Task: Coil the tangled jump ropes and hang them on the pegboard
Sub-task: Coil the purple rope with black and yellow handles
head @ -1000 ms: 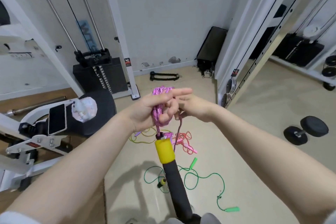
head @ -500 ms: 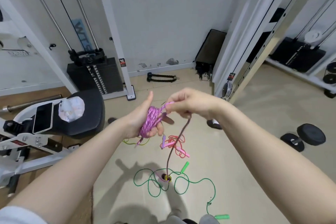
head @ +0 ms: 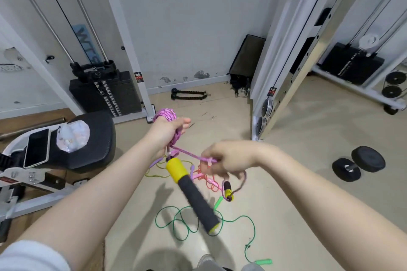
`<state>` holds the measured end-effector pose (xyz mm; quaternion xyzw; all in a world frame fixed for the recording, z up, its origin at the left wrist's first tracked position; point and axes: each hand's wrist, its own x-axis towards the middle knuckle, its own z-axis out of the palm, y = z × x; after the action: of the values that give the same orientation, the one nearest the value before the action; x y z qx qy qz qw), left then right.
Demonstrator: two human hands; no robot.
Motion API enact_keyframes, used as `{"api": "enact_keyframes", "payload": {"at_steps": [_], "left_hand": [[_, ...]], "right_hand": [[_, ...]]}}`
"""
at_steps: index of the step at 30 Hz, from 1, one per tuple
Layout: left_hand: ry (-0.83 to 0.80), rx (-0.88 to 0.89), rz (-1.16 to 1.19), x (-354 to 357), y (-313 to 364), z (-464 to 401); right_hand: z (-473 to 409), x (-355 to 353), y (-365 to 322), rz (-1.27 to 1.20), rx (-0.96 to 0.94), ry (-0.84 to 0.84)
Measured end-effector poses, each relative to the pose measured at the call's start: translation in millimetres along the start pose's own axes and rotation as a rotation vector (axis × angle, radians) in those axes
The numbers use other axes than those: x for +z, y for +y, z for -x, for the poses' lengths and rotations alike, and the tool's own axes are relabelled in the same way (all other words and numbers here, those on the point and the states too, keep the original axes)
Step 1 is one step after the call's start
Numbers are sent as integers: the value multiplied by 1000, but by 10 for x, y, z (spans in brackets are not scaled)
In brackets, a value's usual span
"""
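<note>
My left hand [head: 164, 133] grips a coil of pink braided jump rope [head: 168, 115] wound around it. One black-and-yellow handle [head: 191, 190] hangs down from that hand. My right hand [head: 229, 158] pinches the free stretch of the pink rope, pulled taut between both hands. The second black-and-yellow handle [head: 227, 190] dangles below my right hand. On the floor below lie a green jump rope [head: 198, 220], an orange-pink one [head: 206, 179] and a yellow one [head: 158, 170], all tangled. No pegboard is in view.
A black padded bench seat [head: 92, 138] at left carries a phone [head: 36, 147] and a plastic bag [head: 73, 134]. A weight stack [head: 105, 92] stands behind it. A white rack upright [head: 284, 55] rises at right, a dumbbell [head: 359, 163] lies on the floor.
My right hand has dropped down and to the right, drawing the rope taut from the coil. My left hand has turned, and the near handle swings into view again.
</note>
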<state>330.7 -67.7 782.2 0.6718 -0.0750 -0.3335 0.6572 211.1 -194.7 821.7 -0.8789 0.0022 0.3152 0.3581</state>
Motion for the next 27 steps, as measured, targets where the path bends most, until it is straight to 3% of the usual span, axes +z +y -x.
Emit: {"api": "enact_keyframes", "payload": {"at_steps": [2,5,7,9,11,14,17,20,23,27], "left_hand": [[-168,-115,-3,38,21,79],[-613,-255,-168,93,72,205],[-935,-250,-53,104,107,265],[-1135,-171,159,90,164,312],[-1046,-75,248,100,221,342],[-508,4,345,134,199,240],[-124,-76,546,92,103,39],[37,-154,314,52,-69,-63],[-68,-165,35,69,-146,39],[-649,-289,-76,37,-6,219]], "right_hand": [[119,-178,-73,-40,-163,339],[119,-356,50,-268,-276,749],[33,-337,168,-331,-241,783],[-33,-252,275,-419,-200,596],[-106,-122,333,-502,-155,344],[-194,-2,325,-280,-58,135],[-210,54,213,-141,-6,-102],[-80,-37,53,-123,-36,-228],[54,-227,-37,-251,-157,-75],[-11,-415,119,-370,-251,534]]}}
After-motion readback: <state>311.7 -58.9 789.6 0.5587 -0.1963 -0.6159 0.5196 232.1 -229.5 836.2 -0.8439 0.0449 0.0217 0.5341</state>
